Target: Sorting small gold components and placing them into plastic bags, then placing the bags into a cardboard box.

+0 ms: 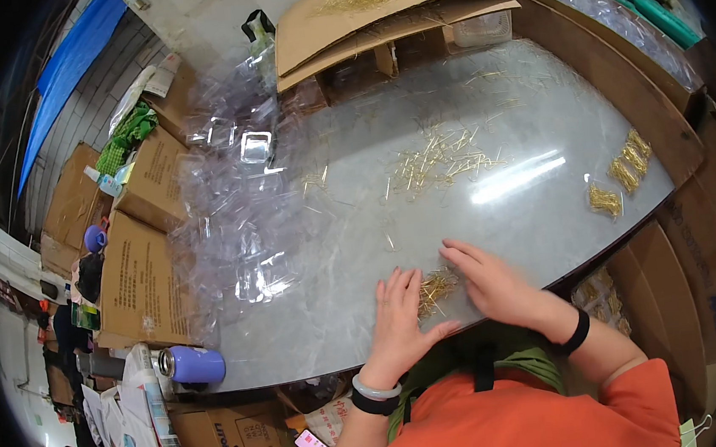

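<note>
A small heap of thin gold-coloured metal pins (438, 291) lies near the front edge of the grey table (350, 326), between my two hands. My left hand (400, 313) rests along the left side of the heap, fingers stretched forward and thumb pointing toward the right. On the other side, my right hand (492, 281) lies with its fingers extended and slightly blurred, nothing visible in it. Farther up the table is a larger loose scatter of the same pins (442, 158). Several neat bundles of pins (629, 161) sit at the right edge.
Clear plastic trays (240, 191) pile up on the left, beside cardboard boxes (146, 280). A purple bottle (193, 365) lies at the front left corner. At the back, a cardboard sheet (395, 12) carries more pins. A cardboard wall (617, 73) borders the right side.
</note>
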